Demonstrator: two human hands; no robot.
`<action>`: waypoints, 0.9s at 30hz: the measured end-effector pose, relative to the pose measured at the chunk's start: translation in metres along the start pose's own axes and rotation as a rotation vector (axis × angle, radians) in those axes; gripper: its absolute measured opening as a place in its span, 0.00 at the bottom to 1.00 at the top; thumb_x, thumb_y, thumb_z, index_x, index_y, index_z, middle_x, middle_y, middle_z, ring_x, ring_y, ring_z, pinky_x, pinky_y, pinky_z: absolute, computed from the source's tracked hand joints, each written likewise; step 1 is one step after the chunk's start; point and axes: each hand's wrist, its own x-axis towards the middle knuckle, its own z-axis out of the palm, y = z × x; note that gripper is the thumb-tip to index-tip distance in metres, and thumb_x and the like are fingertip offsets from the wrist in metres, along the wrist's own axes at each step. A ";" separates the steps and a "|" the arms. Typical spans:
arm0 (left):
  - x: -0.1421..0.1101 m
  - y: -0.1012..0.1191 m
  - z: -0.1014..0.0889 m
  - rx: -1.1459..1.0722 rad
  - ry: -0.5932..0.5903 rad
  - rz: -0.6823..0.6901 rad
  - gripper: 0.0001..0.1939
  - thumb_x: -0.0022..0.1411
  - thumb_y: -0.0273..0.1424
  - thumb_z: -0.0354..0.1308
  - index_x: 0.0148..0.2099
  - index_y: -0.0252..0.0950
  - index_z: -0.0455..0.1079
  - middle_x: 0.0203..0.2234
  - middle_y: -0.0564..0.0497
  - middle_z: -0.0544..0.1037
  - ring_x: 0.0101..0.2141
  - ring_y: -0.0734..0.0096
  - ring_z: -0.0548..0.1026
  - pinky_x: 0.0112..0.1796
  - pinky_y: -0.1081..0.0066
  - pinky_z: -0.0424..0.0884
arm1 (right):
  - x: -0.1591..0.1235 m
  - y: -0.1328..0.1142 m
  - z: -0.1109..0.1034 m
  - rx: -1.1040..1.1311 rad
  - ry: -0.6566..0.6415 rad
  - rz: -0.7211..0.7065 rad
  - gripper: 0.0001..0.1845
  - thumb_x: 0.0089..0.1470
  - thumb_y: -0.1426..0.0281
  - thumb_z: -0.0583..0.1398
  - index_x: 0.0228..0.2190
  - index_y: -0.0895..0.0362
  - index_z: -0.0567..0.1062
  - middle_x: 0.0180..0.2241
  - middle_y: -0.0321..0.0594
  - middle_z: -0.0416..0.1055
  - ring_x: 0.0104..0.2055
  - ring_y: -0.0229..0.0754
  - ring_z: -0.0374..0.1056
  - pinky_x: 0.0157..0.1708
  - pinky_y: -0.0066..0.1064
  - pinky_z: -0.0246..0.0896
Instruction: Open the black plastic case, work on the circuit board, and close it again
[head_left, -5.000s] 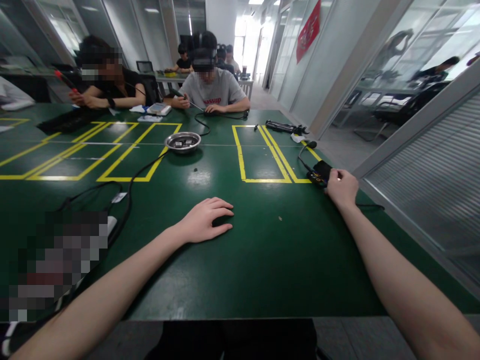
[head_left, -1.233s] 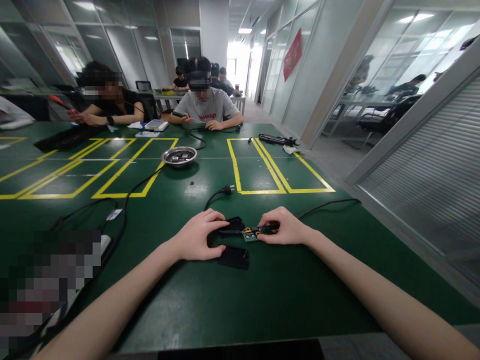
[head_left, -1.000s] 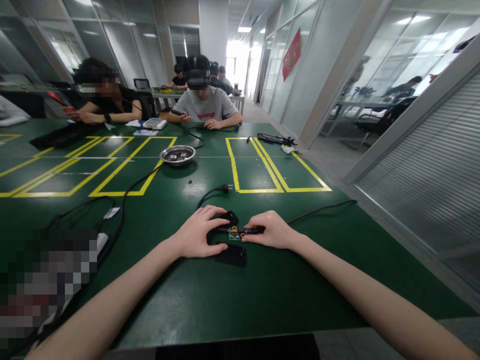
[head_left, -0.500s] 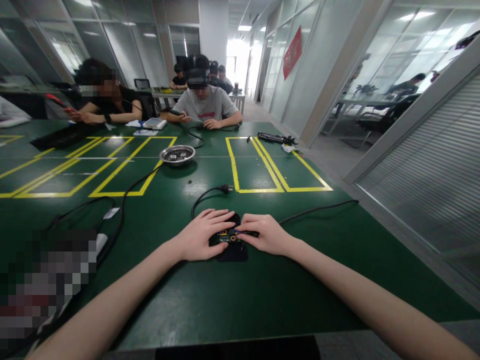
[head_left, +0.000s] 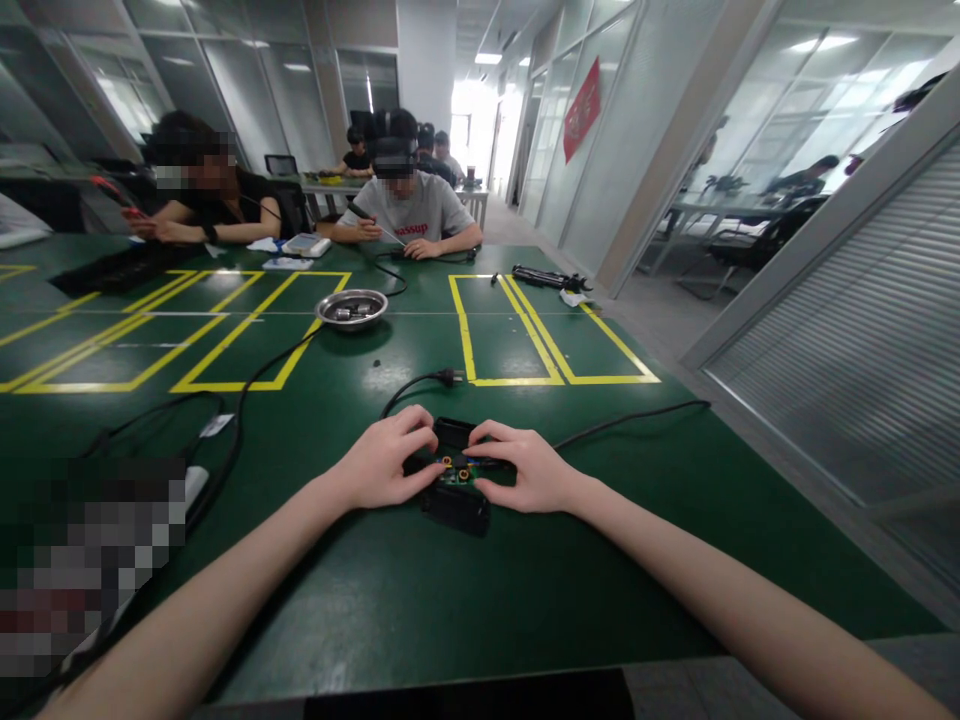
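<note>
A small green circuit board with copper-coloured coils and coloured wires lies between my hands. One black plastic case half is just behind it, and another black case half rests on the table in front, slightly turned. My left hand pinches the board's left end, thumb in front and curled fingers behind. At the right end, by the wires, my right hand grips the board between thumb and fingers. A black cable runs out to the right from under that hand.
Behind my left hand is a black plug on its cord. Farther back stand a metal bowl with small metal parts and a black folded tripod-like object. Two people sit across the green table. Yellow tape outlines mark its surface.
My left hand has drawn back left from over the board, its fingers now curled at the end. More of the board and rear case half shows. The front case half has turned slightly.
</note>
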 end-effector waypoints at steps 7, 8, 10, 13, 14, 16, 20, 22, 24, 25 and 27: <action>0.001 -0.001 0.002 -0.025 -0.066 0.032 0.11 0.73 0.32 0.53 0.42 0.36 0.76 0.35 0.49 0.77 0.35 0.67 0.75 0.35 0.71 0.70 | 0.001 0.000 0.002 0.020 0.008 0.013 0.21 0.53 0.58 0.69 0.45 0.56 0.81 0.47 0.45 0.75 0.44 0.46 0.77 0.46 0.36 0.73; 0.001 -0.001 0.003 -0.020 -0.067 0.030 0.11 0.74 0.32 0.52 0.43 0.36 0.76 0.35 0.48 0.77 0.35 0.67 0.76 0.36 0.71 0.70 | 0.001 0.000 0.002 0.021 0.009 0.018 0.21 0.53 0.58 0.70 0.45 0.56 0.81 0.47 0.45 0.75 0.44 0.46 0.77 0.46 0.37 0.73; 0.001 -0.002 0.004 -0.010 -0.066 0.028 0.12 0.74 0.32 0.52 0.43 0.37 0.76 0.36 0.48 0.77 0.36 0.67 0.76 0.36 0.71 0.71 | 0.002 0.000 0.002 0.022 0.007 0.027 0.21 0.51 0.58 0.70 0.44 0.56 0.80 0.47 0.45 0.75 0.44 0.46 0.77 0.45 0.37 0.73; 0.000 -0.003 0.005 0.010 -0.056 0.029 0.11 0.74 0.32 0.52 0.44 0.37 0.76 0.38 0.48 0.77 0.38 0.66 0.77 0.38 0.70 0.73 | 0.004 -0.002 0.000 0.021 -0.015 0.051 0.22 0.49 0.60 0.71 0.44 0.56 0.78 0.48 0.45 0.75 0.45 0.47 0.76 0.46 0.38 0.72; 0.000 -0.003 0.005 0.016 -0.050 0.031 0.11 0.74 0.32 0.52 0.44 0.36 0.76 0.39 0.47 0.77 0.39 0.66 0.77 0.39 0.70 0.73 | 0.004 -0.003 -0.001 0.015 -0.028 0.062 0.22 0.49 0.61 0.71 0.45 0.56 0.77 0.48 0.45 0.74 0.46 0.48 0.76 0.46 0.38 0.72; -0.001 -0.003 0.006 0.027 -0.034 0.031 0.12 0.74 0.32 0.52 0.44 0.36 0.77 0.43 0.45 0.77 0.41 0.65 0.78 0.41 0.69 0.75 | 0.006 -0.004 -0.003 0.002 -0.058 0.077 0.23 0.47 0.63 0.70 0.45 0.56 0.75 0.49 0.45 0.74 0.47 0.49 0.75 0.47 0.40 0.72; -0.001 -0.004 0.007 0.040 -0.012 0.035 0.12 0.74 0.32 0.52 0.44 0.36 0.77 0.57 0.42 0.75 0.46 0.62 0.78 0.47 0.63 0.77 | 0.008 -0.006 -0.007 -0.010 -0.123 0.079 0.28 0.47 0.63 0.69 0.49 0.55 0.72 0.49 0.46 0.74 0.50 0.51 0.73 0.49 0.42 0.72; 0.000 -0.004 0.007 0.030 -0.028 0.047 0.11 0.74 0.31 0.52 0.44 0.37 0.77 0.55 0.43 0.78 0.48 0.62 0.78 0.49 0.63 0.77 | 0.008 -0.005 -0.009 -0.012 -0.128 0.073 0.30 0.47 0.63 0.69 0.52 0.54 0.71 0.50 0.47 0.73 0.51 0.52 0.73 0.49 0.43 0.72; 0.001 -0.004 0.007 0.014 -0.040 0.053 0.10 0.74 0.30 0.53 0.43 0.37 0.77 0.50 0.45 0.81 0.47 0.62 0.77 0.48 0.64 0.77 | 0.008 -0.003 -0.011 -0.006 -0.109 0.060 0.31 0.47 0.64 0.69 0.52 0.54 0.71 0.51 0.47 0.74 0.52 0.52 0.73 0.50 0.43 0.71; 0.001 -0.003 0.007 0.007 -0.039 0.054 0.10 0.74 0.30 0.53 0.43 0.37 0.77 0.48 0.45 0.82 0.47 0.62 0.77 0.47 0.64 0.77 | 0.008 -0.001 -0.011 0.002 -0.094 0.056 0.29 0.47 0.65 0.69 0.52 0.54 0.72 0.50 0.46 0.74 0.51 0.51 0.73 0.50 0.42 0.71; 0.002 -0.003 0.007 0.002 -0.028 0.059 0.11 0.74 0.30 0.53 0.42 0.36 0.77 0.46 0.45 0.83 0.45 0.62 0.77 0.46 0.64 0.78 | 0.006 0.003 -0.012 0.016 -0.056 0.062 0.26 0.49 0.66 0.69 0.50 0.54 0.72 0.49 0.45 0.74 0.48 0.48 0.73 0.47 0.40 0.72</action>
